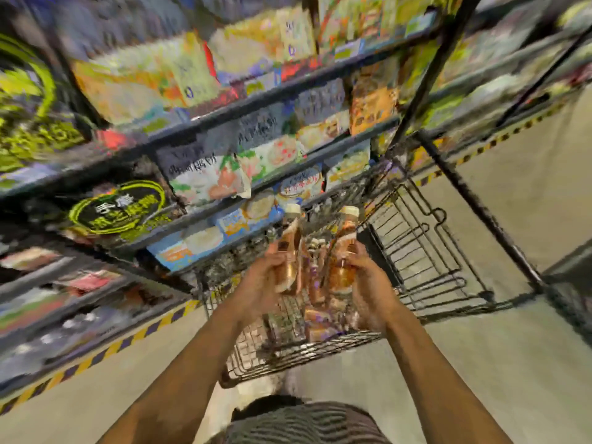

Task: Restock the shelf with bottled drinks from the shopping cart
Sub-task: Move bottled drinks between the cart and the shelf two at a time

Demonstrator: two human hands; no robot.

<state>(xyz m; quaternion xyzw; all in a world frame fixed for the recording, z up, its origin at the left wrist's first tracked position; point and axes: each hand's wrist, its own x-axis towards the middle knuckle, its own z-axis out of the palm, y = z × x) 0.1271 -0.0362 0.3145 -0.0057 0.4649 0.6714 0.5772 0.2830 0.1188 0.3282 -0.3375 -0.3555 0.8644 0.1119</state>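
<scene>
Clasping amber, pale-capped drinks above the cart (320,346), left hand (261,280) holds left bottle (293,238), right hand (368,283) right bottle (346,240).

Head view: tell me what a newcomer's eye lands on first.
At centre, the left hand and right hand each grip an amber bottle, the left bottle and right bottle, above the wire cart. Behind and to the left, the shelf is crammed with bright, blurred packets. A black pack with a neon-green ring stands out at mid-left.
</scene>
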